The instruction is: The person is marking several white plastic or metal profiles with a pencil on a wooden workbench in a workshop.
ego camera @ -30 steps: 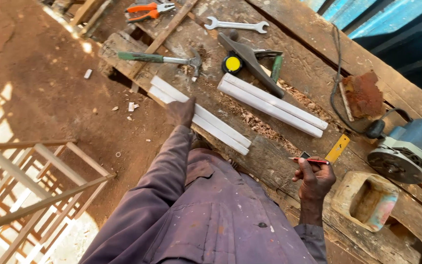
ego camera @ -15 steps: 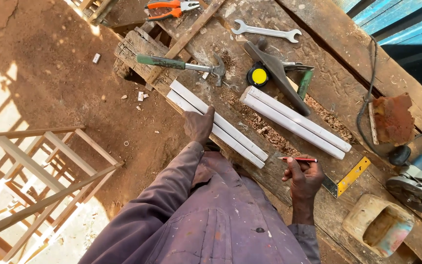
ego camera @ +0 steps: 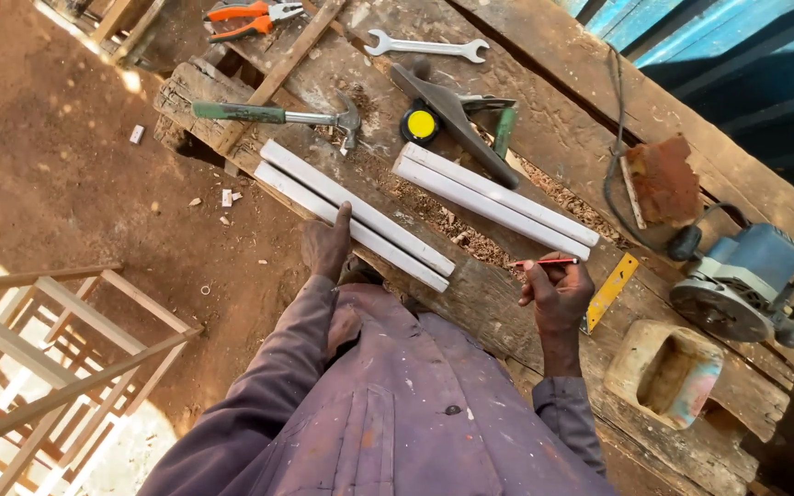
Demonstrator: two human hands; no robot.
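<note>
Right, left hand (ego camera: 328, 243) lies flat on the near pair of white strips (ego camera: 353, 213), fingers together, index tip up on the top strip, no grip around anything. The near strips lie side by side, touching, on the near edge of the bench (ego camera: 544, 119), running diagonally from upper left to lower right. Right hand (ego camera: 558, 294) pinches a red pencil (ego camera: 544, 263) between thumb and fingers, other fingers curled in; pencil lies roughly level, pointing left, just off the end of the far strips (ego camera: 493, 197). Can't tell if the pencil tip touches wood. Far strips are a second white pair, parallel to the first, apart from them with shavings (ego camera: 457, 241) between.

Hammer (ego camera: 277, 114) with green handle sits just above the near strips' left end. Tape measure (ego camera: 420, 122), yellow and black, beside a hand plane (ego camera: 457, 119). Spanner (ego camera: 426, 45) further back, orange pliers (ego camera: 245, 16) at top left. Yellow square (ego camera: 611, 291) just right of the right hand. Blue router (ego camera: 746, 280) at right, cord (ego camera: 613, 174) looping back past a rusty block (ego camera: 662, 179). Hollowed wooden block (ego camera: 673, 372) near the right forearm. Purple sleeves, paint-flecked. Wooden frame (ego camera: 48, 358) stands on the dirt floor, lower left.
</note>
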